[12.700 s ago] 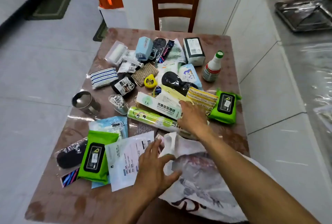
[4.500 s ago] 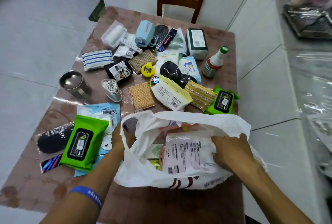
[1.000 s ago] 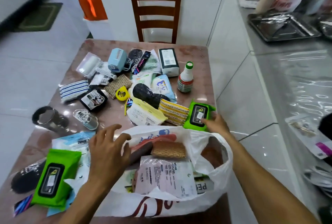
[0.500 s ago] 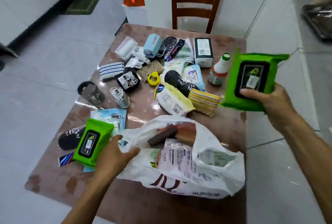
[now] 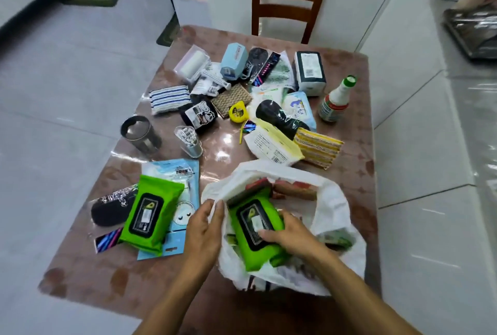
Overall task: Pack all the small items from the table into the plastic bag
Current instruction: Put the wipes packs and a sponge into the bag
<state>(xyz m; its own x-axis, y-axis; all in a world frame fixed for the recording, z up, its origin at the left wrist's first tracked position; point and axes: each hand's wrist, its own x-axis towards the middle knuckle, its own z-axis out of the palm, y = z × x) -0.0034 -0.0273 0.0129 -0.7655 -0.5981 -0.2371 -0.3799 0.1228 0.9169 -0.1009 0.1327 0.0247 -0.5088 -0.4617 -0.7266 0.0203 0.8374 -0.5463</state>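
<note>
I see the right hand (image 5: 290,232) pressing a green wipes pack (image 5: 255,229) down into the white plastic bag (image 5: 333,208), fingers curled over the pack's near end, so that grip is clasped on the pack. It goes in flat, label up, on top of what is already inside, which I judge is the tidy way to stack a soft, wide packet. The left hand (image 5: 204,227) pinches the bag's left rim and pulls it outward; that keeps the mouth wide for the pack to slide through.

The bag sits at the near right of the worktop (image 5: 80,275), slumped open toward me. Inside, beneath the pack, I make out a reddish packet and some printed packaging, but I cannot count them.

Now the tally outside the bag. Green wipes packs: one in the bag, one second pack (image 5: 150,216) lying at near left on a pale blue card packet (image 5: 188,173). One metal cup (image 5: 141,133), one small clear jar (image 5: 189,141), one yellow tape measure (image 5: 238,112), one bottle with a green cap (image 5: 336,100), one dark box (image 5: 309,72), one striped cloth (image 5: 168,98), one yellow-striped cloth stack (image 5: 318,147), one white-and-yellow packet (image 5: 274,146). The far heap overlaps too much for a sure count.

By my reckoning most of the packing is ahead: well over a dozen items lie loose.
</note>
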